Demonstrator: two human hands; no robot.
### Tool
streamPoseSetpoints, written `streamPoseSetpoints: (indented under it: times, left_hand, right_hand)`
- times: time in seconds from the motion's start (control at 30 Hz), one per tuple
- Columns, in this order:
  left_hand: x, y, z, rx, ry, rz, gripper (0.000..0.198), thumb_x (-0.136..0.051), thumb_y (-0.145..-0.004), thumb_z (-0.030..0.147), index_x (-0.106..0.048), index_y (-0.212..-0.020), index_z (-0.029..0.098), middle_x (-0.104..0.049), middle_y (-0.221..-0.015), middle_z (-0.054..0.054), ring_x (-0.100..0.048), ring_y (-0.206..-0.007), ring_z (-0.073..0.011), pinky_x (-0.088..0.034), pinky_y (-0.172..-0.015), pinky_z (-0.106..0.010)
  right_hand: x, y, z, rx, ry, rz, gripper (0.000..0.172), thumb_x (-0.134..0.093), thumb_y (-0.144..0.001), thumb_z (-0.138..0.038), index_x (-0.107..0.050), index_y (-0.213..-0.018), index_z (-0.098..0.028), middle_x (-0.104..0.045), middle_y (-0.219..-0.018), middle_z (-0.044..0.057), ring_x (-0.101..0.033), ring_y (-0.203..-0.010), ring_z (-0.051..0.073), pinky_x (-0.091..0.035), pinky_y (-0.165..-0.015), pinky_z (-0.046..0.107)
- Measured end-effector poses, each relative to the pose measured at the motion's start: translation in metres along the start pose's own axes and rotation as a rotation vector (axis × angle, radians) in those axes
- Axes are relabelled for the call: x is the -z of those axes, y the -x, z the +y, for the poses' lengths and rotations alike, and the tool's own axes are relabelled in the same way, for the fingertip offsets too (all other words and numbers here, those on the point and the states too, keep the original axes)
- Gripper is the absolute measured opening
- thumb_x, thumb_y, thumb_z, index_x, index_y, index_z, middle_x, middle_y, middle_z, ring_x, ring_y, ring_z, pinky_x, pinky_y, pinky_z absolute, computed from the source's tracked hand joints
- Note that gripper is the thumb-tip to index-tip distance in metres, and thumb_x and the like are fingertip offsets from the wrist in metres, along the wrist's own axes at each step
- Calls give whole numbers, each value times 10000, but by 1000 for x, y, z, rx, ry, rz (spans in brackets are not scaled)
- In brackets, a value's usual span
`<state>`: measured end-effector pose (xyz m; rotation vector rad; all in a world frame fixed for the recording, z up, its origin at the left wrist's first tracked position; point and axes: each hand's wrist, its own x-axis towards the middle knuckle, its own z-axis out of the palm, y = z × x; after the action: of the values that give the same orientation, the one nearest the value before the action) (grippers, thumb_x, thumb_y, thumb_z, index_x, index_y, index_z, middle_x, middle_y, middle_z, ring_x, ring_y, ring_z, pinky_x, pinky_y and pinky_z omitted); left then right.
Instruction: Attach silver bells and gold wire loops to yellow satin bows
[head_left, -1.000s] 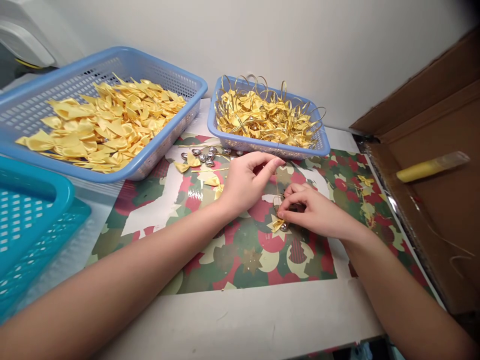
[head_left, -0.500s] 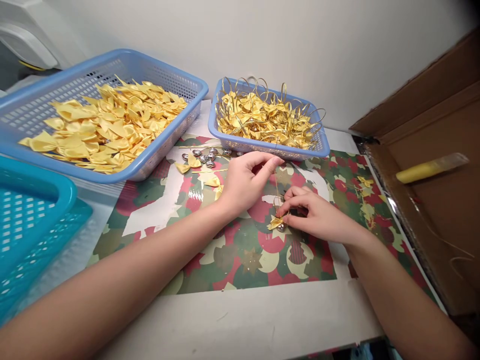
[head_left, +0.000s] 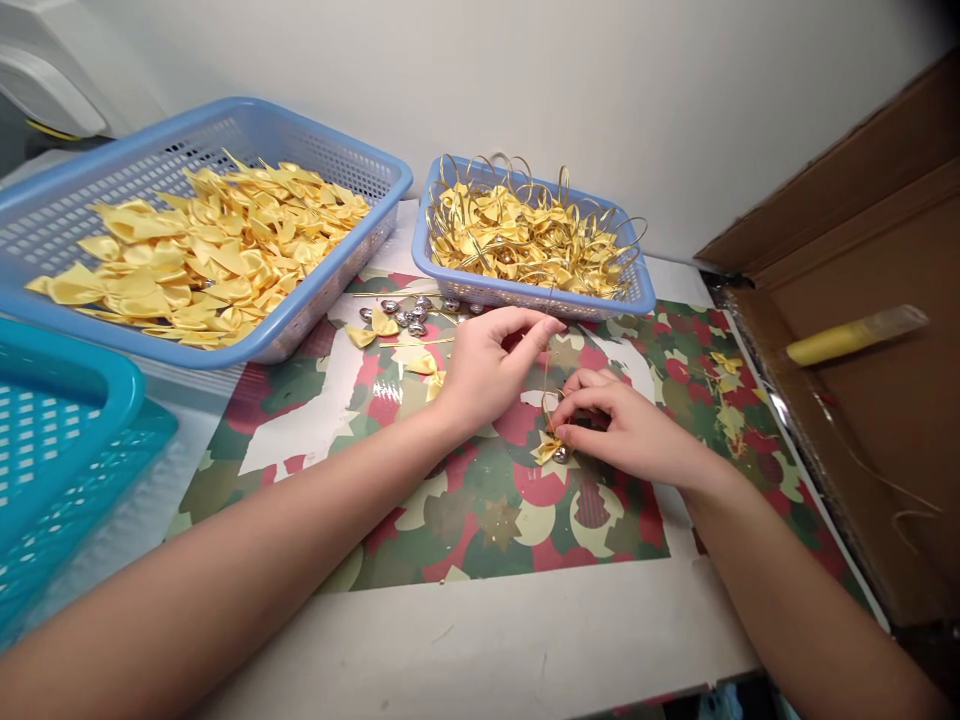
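My left hand [head_left: 495,360] pinches the upper end of a thin gold cord [head_left: 547,370] between thumb and forefinger. From there the cord runs down, fairly straight, to my right hand [head_left: 619,425]. The fingertips of that hand are closed on a small yellow ribbon bow [head_left: 547,448], just above the patterned sheet. A silver bell [head_left: 561,454] hangs at the bow's lower side, and a small gold loop stands above it. Exactly where cord and bow join is hidden by my fingers. Loose yellow bows [head_left: 382,324] and several silver bells [head_left: 416,315] lie beyond my left wrist.
A large blue basket [head_left: 322,300] of yellow bows stands at the left, a smaller blue basket [head_left: 517,295] of looped bows at the back. A teal basket [head_left: 112,385] is at the left edge. Cardboard [head_left: 847,420] with a yellow tube [head_left: 840,340] borders the right.
Both hands keep nearly the same grip and place. The fingertips of my right hand have shifted slightly left at the bow. The whole view has moved a little.
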<state>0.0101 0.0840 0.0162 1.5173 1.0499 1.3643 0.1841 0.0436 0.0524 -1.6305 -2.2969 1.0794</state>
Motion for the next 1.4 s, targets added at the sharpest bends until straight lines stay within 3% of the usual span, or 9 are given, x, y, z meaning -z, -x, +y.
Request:
streamPoseSetpoints:
  times: [0.27,0.43,0.63,0.83,0.93,1.03,1.17,1.3,1.4]
  left_hand:
    - [1,-1,3,129,199,-37,209,-613,-888,320,-710,-803,156,-715,-705,-31,-670,-647,-129,-520,-584,-214]
    - [2,-6,1,299,353,34,229,-665,-849,353,-687,-761,143,-627,-592,4,-619,-527,-96,-493,-473,-180]
    - [4,-7,-3,354,403,60,261,-709,-799,391,-673,-738,140,-589,-552,25,-587,-489,-83,-514,-482,-183]
    - [3,-3,-6,340,370,-81,324,-734,-753,463,-662,-715,149,-631,-585,5,-596,-495,-92,-535,-512,-205]
    - [2,-1,-7,337,386,-122,330,-729,-757,471,-656,-718,151,-634,-598,5,-595,-500,-90,-535,-514,-202]
    - [1,0,-7,344,394,-122,344,-732,-751,486,-658,-726,151,-618,-592,11,-585,-492,-85,-532,-504,-198]
    - [1,1,-10,349,374,-87,361,-724,-753,507,-675,-768,150,-604,-585,14,-577,-485,-87,-536,-500,-206]
    - [1,1,-13,351,379,-51,344,-709,-776,491,-678,-807,149,-596,-582,29,-588,-497,-86,-542,-521,-210]
    - [0,0,-13,363,396,-29,330,-712,-776,477,-679,-800,149,-595,-580,32,-588,-494,-81,-538,-523,-204]
  right_hand:
    - [-7,-3,1,8,-21,-5,148,-576,-836,-255,-679,-738,-211,-553,-880,27,-507,-970,206,-371,-901,375]
    - [-12,0,2,-15,-60,84,138,-570,-811,-202,-664,-710,-205,-553,-863,26,-514,-918,196,-374,-840,357]
    - [-24,5,0,10,-26,185,157,-575,-792,-162,-657,-663,-200,-560,-839,27,-514,-903,196,-362,-840,367]
    - [-15,19,7,55,24,405,134,-589,-869,-284,-717,-901,-262,-604,-913,42,-527,-942,217,-379,-880,393]
    - [-6,26,22,-33,122,488,195,-626,-851,-385,-650,-978,-239,-622,-986,54,-528,-976,244,-382,-875,407]
    - [-6,30,36,-163,322,416,321,-678,-790,-490,-577,-931,-220,-617,-1023,65,-514,-988,284,-360,-847,427]
    - [-11,32,43,-180,404,322,234,-530,-904,-433,-501,-836,-211,-600,-970,70,-524,-932,260,-369,-793,392]
    - [-2,41,37,-271,230,331,240,-426,-952,-448,-462,-891,-219,-611,-893,67,-569,-822,234,-411,-676,332]
    - [9,51,24,-233,83,216,250,-355,-982,-465,-454,-960,-236,-645,-871,51,-600,-738,202,-421,-606,292]
